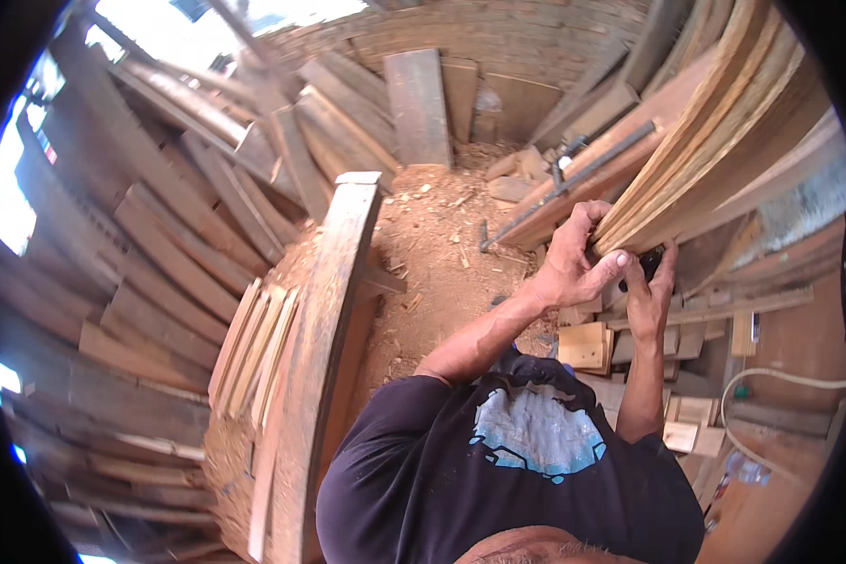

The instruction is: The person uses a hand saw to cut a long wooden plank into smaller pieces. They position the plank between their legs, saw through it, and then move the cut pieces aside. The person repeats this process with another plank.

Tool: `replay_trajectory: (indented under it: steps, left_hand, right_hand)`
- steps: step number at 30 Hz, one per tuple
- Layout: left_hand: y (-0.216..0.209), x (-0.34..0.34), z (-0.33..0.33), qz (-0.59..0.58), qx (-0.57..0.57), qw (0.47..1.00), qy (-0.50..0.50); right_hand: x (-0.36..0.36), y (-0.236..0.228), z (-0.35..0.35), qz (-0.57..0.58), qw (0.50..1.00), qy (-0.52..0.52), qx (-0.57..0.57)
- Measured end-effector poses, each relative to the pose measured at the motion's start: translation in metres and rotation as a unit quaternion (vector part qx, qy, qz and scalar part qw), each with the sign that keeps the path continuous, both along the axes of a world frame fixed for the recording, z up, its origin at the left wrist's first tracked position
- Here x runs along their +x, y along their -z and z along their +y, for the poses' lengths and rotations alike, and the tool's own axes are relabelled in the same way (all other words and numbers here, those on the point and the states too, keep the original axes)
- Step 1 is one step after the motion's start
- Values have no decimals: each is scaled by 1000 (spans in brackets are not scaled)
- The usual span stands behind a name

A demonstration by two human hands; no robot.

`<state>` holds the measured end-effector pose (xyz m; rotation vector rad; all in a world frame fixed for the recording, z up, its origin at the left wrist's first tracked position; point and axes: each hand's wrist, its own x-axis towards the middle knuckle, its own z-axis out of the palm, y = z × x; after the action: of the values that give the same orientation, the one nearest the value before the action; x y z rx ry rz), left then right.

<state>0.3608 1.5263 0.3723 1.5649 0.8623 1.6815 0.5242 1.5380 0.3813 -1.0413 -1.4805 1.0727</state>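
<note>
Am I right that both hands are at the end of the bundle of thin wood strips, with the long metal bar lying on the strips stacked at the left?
Not quite. Both the left hand and right hand are at the bundle's end, but the head view shows the metal bar leaning along the planks at the right, not on the left stack.

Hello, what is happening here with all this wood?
A person in a dark T-shirt stands in a wood workshop and works at the ends of a bundle of long thin boards. The left hand grips the board ends, and the right hand holds a small dark object against them; what it is cannot be told. Planks lean on the walls, and sawdust covers the floor.
</note>
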Motion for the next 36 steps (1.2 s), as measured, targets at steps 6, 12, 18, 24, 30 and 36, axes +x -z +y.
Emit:
replay_trajectory:
  steps: [6,12,18,24,30,36]
  left_hand:
    - [12,-15,-62,45,6,982,-185]
    - [26,-35,-121,23,41,966,-254]
    - [30,-62,-198,-68,73,937,-334]
    - [57,-99,-328,-47,53,880,-469]
    - [60,-132,-466,-174,5,848,-501]
    - [-13,-147,-585,-222,94,719,-652]
  right_hand:
    - [-16,9,-26,65,985,-154,-27]
    - [-30,27,-60,45,959,-268,-78]
    - [-68,59,-105,-26,945,-324,-31]
    - [-124,78,-196,-93,894,-431,83]
    - [-192,21,-321,-60,854,-496,142]
    - [-254,-11,-419,-1,758,-640,125]
